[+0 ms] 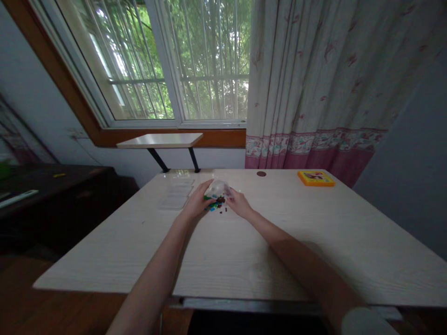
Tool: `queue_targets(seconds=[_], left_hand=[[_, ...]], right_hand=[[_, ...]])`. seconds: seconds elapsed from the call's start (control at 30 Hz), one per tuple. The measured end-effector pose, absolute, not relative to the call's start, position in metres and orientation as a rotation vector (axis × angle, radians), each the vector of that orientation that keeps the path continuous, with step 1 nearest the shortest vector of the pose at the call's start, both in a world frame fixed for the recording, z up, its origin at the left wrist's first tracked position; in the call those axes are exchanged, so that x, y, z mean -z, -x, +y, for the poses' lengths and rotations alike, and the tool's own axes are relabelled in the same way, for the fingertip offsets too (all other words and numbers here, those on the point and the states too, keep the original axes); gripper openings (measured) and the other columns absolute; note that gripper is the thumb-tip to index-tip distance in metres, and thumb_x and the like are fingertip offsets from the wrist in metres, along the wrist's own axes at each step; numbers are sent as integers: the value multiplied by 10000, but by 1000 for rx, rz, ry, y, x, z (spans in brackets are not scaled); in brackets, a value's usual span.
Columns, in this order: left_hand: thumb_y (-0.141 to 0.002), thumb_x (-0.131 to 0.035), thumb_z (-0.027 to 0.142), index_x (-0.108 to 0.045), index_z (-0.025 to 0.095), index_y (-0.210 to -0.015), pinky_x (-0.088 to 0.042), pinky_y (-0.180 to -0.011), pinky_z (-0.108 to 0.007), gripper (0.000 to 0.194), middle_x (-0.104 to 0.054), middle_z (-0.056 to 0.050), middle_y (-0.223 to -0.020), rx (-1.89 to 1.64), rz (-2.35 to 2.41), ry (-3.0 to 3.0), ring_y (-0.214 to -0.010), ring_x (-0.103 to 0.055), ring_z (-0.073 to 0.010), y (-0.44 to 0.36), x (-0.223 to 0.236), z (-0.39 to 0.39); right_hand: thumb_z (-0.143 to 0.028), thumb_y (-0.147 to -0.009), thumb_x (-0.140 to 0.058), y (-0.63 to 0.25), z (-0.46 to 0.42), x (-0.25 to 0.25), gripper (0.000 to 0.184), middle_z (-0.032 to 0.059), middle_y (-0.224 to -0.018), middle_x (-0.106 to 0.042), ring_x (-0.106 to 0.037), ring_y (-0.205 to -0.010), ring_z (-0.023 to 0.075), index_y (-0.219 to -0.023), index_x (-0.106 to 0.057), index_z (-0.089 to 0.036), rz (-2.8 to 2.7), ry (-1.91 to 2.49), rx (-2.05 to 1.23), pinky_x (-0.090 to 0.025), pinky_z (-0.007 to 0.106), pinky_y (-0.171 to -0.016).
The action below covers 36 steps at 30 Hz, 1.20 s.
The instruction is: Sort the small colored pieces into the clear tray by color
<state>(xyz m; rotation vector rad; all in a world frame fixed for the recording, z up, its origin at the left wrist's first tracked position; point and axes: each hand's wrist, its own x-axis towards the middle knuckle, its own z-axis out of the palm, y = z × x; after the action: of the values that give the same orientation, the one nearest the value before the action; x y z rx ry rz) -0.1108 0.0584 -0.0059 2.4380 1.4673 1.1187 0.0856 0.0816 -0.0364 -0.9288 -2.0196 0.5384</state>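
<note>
Both of my hands hold a clear plastic bag (pixel 219 187) low over the middle of the table. My left hand (pixel 200 200) grips its left side, and my right hand (pixel 239 203) is closed on its right side. Small coloured pieces (pixel 220 200), in brown, green and blue, show at the bag's near side between my hands. A few brown and blue ones lie loose on the tabletop just below. The pieces are too small to name their kind for certain. To the left of my left hand lies a flat clear plastic tray (pixel 173 197).
The pale wooden table (pixel 223 260) has a raised shelf (pixel 164 139) at its back left. A yellow-orange box (pixel 316 178) rests at the back right. A round brown disc (pixel 261 174) sits near the back edge. Further left stands a dark cabinet (pixel 63 186).
</note>
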Motion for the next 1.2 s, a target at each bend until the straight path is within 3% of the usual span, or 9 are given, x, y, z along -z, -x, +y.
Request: queue_targets(seconds=[0.2,0.3,0.57,0.8,1.03,1.2], left_hand=[[-742,-538,247,-536,166,-1112,-438,-816,-325,379,-572,-77,-1012,-1197,1592,-2404,-909,-534,-182,124,6,58],[-760,-506,244,-568,145,-1069,-436,-818,-315,330,-596,-83,-981,-1188,1575,-2435,-908,-541,-188,125,5,57],[-763,-481,215,-565,149,-1094,-427,-842,-306,349,-600,-90,-1053,-1260,1605,-2420,-960,-540,-195,122,6,55],[-732,-529,245,-550,157,-1105,-449,-772,-313,384,-632,-88,-970,-1293,1633,-2229,-874,-580,-195,104,4,48],[-649,-639,360,-564,137,-1049,-478,-682,-289,464,-658,-86,-872,-1304,1553,-2019,-753,-611,-189,78,-5,31],[-696,-590,421,-521,102,-1126,-493,-671,-293,540,-664,-94,-835,-1440,1472,-1771,-746,-622,-194,76,-11,32]], right_hand=[[-82,-697,-449,-86,78,34,509,18,-914,-625,-587,-727,146,-1184,-448,-226,-1929,1015,-512,-444,234,-673],[-109,-709,-454,-87,78,35,461,1,-880,-624,-588,-694,147,-1151,-456,-241,-1928,1034,-501,-443,229,-637],[-107,-697,-464,-86,78,35,430,-5,-943,-621,-605,-812,153,-1106,-467,-240,-1891,993,-534,-468,263,-734],[-229,-726,-555,-84,74,37,537,48,-1140,-543,-545,-1015,163,-1233,-379,-234,-1930,715,-507,-431,329,-902],[-101,-804,-388,-88,66,28,588,54,-1260,-404,-439,-1129,157,-1344,-265,-298,-2036,629,-307,-379,331,-974],[-87,-785,-402,-93,71,24,562,56,-1209,-419,-415,-1135,157,-1308,-336,-282,-2085,654,-244,-365,330,-981]])
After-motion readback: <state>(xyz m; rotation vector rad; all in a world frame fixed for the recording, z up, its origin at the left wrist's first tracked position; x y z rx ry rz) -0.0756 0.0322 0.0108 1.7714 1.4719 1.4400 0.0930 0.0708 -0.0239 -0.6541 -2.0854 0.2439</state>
